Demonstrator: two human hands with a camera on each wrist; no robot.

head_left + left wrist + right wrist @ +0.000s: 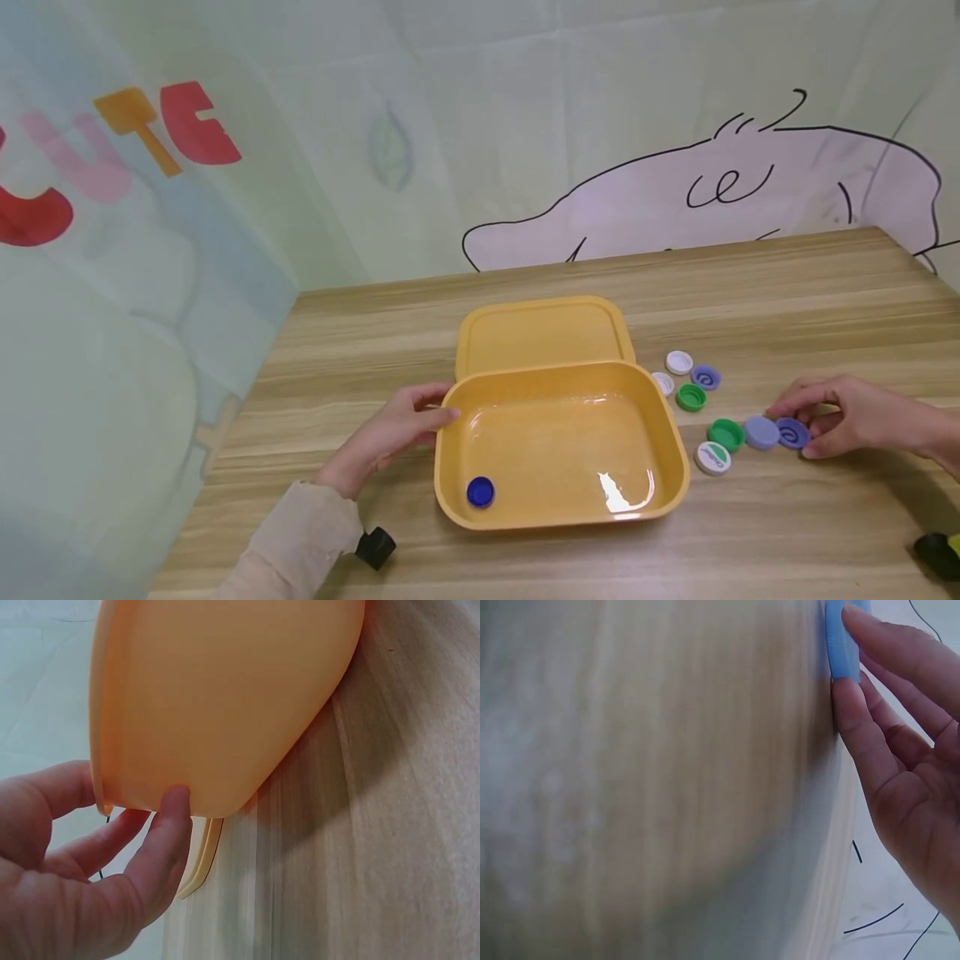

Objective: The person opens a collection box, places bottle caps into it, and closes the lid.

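A yellow plastic box [558, 521] stands on the table, with a dark blue bottle cap [480, 492] inside its near left corner. My left hand [397, 425] grips the box's left wall, thumb over the rim and fingers against the outside, as the left wrist view also shows. At the right, my right hand [851, 412] pinches a purple-blue bottle cap [792, 433] low at the tabletop. In the right wrist view a blue cap edge [843, 645] shows between thumb and fingers. Touching that cap in the head view is a lighter lavender cap [761, 432].
Beside the lavender cap lie a green cap [725, 435] and a white printed cap [712, 458]. Farther back are another green cap [691, 397], a purple cap [706, 377] and white caps [679, 362]. A yellow lid [543, 333] lies behind the box, partly hidden by it.
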